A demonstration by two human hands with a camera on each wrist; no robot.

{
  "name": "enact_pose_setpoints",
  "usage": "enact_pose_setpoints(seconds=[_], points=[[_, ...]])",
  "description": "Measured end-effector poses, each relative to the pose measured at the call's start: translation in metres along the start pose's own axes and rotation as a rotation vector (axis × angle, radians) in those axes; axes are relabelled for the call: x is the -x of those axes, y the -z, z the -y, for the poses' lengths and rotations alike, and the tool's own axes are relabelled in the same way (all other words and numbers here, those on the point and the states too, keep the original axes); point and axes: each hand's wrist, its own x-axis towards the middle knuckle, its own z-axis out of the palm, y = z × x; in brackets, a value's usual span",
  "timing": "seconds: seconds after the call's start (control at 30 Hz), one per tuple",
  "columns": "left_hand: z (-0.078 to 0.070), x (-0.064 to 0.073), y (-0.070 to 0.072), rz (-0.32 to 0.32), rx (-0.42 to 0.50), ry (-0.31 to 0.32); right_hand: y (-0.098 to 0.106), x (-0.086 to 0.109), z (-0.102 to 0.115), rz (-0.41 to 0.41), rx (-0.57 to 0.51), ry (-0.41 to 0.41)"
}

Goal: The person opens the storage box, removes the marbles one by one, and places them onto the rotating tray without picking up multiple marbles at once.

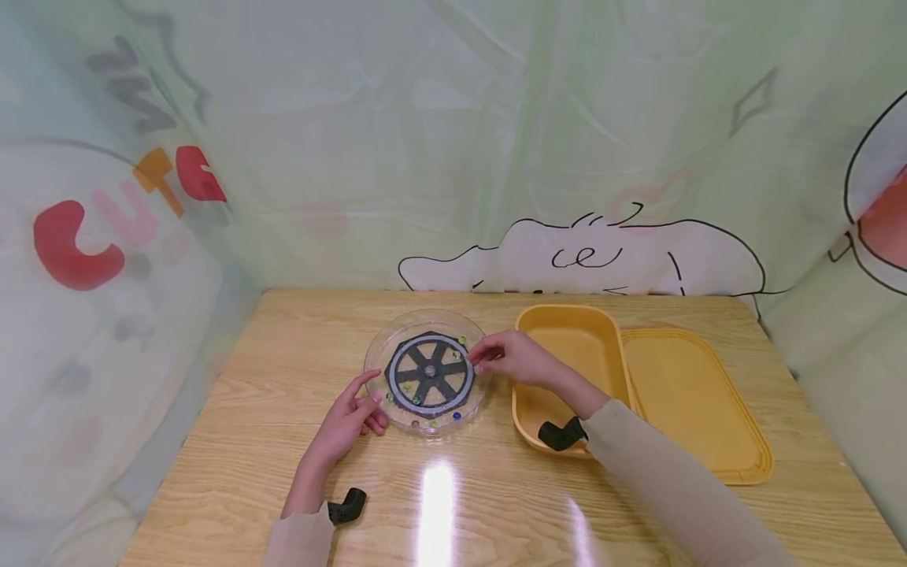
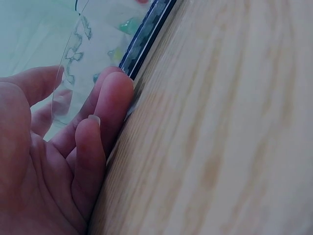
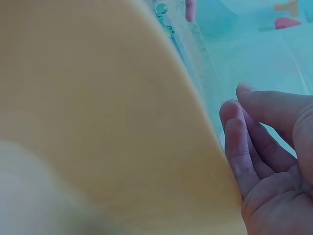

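A clear round dish [image 1: 427, 315] stands on the table with a dark spoked wheel [image 1: 430, 371], ringed in pale grey, seen within it. Several small glass marbles [image 1: 457, 416], green, yellow, blue and brown, lie in the dish. My left hand [image 1: 349, 413] touches the dish's left side, index finger fairly straight at the rim; in the left wrist view its fingertips [image 2: 115, 95] rest low against the side. My right hand [image 1: 516, 358] is over the dish's right rim, thumb and fingertips close together. Whether anything small is between them is hidden.
An orange-yellow plastic tub [image 1: 574, 346] stands right of the dish, beneath the right forearm. Its matching flat lid [image 1: 690, 394] lies farther right. Printed curtains [image 1: 340, 157] hang behind and at both sides of the wooden table [image 1: 234, 441].
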Motion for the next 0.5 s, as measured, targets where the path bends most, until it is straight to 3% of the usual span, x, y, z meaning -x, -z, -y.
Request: enact_pose_setpoints(seconds=[0.2, 0.5], points=[[0.002, 0.0, 0.001, -0.005, 0.002, 0.003, 0.002, 0.003, 0.0, -0.028, -0.019, -0.056], [0.004, -0.002, 0.0, 0.002, 0.013, -0.006, 0.011, 0.011, -0.003, -0.043, -0.049, -0.022]])
